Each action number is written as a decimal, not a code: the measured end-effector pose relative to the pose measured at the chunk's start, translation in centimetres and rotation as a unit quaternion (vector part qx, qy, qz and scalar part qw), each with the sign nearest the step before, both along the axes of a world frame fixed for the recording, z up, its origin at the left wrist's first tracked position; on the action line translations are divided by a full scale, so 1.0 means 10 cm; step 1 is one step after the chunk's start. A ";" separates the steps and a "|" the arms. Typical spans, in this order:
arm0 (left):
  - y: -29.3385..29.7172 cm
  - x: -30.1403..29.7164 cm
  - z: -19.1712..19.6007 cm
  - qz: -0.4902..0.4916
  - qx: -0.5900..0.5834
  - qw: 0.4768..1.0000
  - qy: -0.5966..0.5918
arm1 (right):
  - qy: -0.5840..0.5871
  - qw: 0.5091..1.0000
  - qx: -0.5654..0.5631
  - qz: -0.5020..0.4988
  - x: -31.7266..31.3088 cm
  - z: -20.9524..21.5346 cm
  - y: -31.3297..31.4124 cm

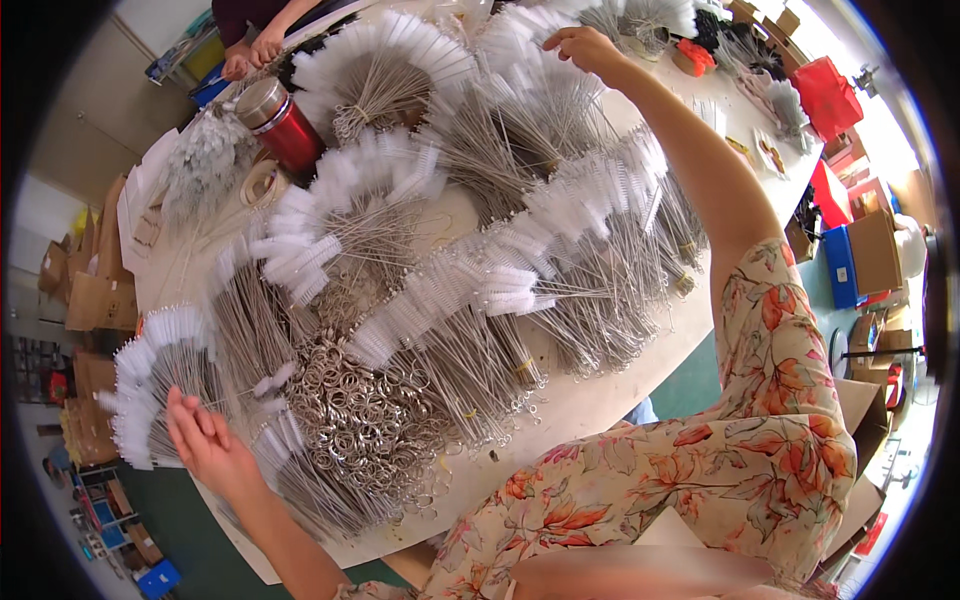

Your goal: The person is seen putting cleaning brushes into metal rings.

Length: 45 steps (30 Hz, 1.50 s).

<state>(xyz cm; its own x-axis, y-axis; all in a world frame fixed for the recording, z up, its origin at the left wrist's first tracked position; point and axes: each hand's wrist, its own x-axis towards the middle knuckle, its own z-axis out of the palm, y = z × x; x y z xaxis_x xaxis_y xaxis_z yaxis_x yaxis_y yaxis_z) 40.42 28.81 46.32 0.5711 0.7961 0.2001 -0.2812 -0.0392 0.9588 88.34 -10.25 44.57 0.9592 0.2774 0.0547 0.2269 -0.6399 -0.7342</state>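
Observation:
My left hand point(212, 450) is at the near left of the table, over a fanned bundle of white-bristled wire brushes point(165, 365). Its fingers are stretched and slightly bent, with nothing visible in them. Far off to the right, my right hand point(588, 50) reaches above other white brushes point(520, 45), fingers loosely bent and apart; I see nothing held. Between my arms lie a heap of metal split rings point(365, 425) and long rows of brushes point(440, 300) with thin twisted-wire stems. Some stems end in small loops, and a few bundles are tied with yellow bands.
A red flask point(285, 130) with a steel lid stands at the back left beside a roll of tape point(263, 184). Another person's hands point(255, 55) are at the far edge. Red bags point(828, 98), a blue bin point(845, 268) and cardboard boxes point(100, 300) surround the table.

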 end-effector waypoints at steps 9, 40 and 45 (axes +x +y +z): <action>-0.37 -0.45 0.07 0.109 -0.051 0.993 -0.024 | -0.070 0.972 -0.226 0.014 0.30 -0.56 0.01; -0.93 -1.33 -0.30 -0.005 -0.209 0.977 0.038 | -0.208 0.977 -0.034 0.035 -0.67 0.21 0.62; -1.13 -1.29 -0.33 0.030 -0.160 0.987 -0.010 | -0.041 0.934 0.289 0.205 -1.58 0.77 0.95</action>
<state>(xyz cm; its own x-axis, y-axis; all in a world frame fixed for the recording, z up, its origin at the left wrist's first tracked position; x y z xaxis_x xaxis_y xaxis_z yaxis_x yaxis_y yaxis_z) 27.51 17.48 42.99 0.5191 0.8529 -0.0557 -0.3062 0.2465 0.9195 72.50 -0.79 52.24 0.7651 0.5223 0.3767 0.4360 0.0102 -0.8999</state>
